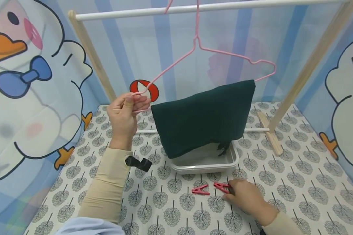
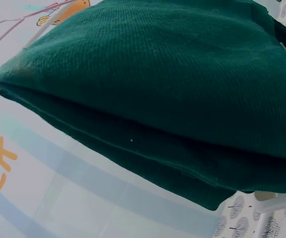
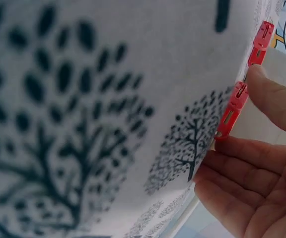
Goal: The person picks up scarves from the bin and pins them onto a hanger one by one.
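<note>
My left hand (image 1: 123, 114) holds the left end of a pink wire hanger (image 1: 172, 66), which hangs from a white rod. Over the hanger's lower bar lies a folded dark green cloth (image 1: 206, 114), its ribbed surface (image 2: 173, 69) filling the left wrist view. Down on the table, my right hand (image 1: 247, 197) reaches around a red clothespin (image 1: 222, 187). In the right wrist view, thumb and straight fingers lie on either side of that clothespin (image 3: 232, 109), not visibly pinching it. A second red clothespin (image 1: 200, 189) lies just to its left.
A white basin (image 1: 206, 168) stands beneath the cloth, with something dark (image 1: 223, 148) at its right side. Wooden posts (image 1: 309, 65) carry the white rod (image 1: 129, 13). Tree-patterned fabric (image 1: 147, 212) covers the table, and a cartoon backdrop (image 1: 182, 32) stands behind.
</note>
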A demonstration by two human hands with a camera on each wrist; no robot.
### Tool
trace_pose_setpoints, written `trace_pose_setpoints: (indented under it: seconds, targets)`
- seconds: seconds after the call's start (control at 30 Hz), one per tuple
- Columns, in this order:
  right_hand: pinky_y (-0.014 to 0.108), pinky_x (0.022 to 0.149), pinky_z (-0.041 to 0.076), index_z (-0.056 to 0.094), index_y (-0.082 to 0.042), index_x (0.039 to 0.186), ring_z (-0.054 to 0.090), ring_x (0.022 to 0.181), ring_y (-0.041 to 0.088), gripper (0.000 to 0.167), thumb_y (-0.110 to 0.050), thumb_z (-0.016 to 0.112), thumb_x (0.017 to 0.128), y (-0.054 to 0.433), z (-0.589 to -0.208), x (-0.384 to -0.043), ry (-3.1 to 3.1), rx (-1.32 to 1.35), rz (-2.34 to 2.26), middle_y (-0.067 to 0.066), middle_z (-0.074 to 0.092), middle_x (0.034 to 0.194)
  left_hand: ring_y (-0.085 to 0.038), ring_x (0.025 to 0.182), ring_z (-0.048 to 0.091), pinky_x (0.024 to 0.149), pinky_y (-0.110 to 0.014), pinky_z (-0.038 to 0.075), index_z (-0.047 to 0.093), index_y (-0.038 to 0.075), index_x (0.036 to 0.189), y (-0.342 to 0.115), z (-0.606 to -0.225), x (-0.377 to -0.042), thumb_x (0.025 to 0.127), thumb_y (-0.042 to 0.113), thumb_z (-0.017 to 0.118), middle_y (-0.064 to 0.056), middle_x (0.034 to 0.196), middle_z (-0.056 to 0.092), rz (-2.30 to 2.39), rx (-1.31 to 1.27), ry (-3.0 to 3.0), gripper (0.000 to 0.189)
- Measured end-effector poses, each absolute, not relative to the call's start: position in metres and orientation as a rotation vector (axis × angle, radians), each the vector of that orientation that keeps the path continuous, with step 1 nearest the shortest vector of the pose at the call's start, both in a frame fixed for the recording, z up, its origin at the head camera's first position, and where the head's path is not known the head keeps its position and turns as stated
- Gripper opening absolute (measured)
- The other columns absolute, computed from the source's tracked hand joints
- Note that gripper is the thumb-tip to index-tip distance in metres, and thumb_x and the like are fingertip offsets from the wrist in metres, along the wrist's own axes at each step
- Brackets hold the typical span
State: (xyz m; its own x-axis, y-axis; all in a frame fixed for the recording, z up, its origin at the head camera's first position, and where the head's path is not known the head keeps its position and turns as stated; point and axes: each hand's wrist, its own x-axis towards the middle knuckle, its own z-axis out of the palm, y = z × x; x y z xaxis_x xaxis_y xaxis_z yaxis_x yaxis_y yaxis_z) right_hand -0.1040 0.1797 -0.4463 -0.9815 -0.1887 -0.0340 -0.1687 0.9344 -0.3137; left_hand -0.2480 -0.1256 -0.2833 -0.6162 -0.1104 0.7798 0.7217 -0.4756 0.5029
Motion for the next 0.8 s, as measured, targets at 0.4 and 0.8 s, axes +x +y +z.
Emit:
trace_pose_setpoints:
  seconds: [0.4,0.8]
  targets:
    - [0.030,0.049,0.043,0.059,-0.009,0.073,0.048,0.054,0.012,0.027,-0.028,0.078,0.070,0.1773,-0.4496,-0.1052,3.049,-0.331,-0.338,-0.002,0.053,0.063,-0.023,0.072,0.070,0.063,-0.033,0.057,0.067,-0.005,0.088,-0.1208,-0.2863,-0.2469,0.092,0.002,0.052,-0.014,0.081,0.071,-2.147,-0.923,-1.161,0.018]
    - [0.026,0.053,0.045,0.068,-0.010,0.083,0.050,0.058,0.008,0.022,-0.020,0.079,0.067,0.1822,-0.4437,-0.1051,3.087,-0.323,-0.539,-0.004,0.060,0.068,-0.023,0.072,0.070,0.064,-0.033,0.057,0.066,-0.008,0.088,-0.1191,-0.2891,-0.2459,0.091,0.005,0.055,-0.015,0.081,0.071,-2.160,-0.920,-1.173,0.017]
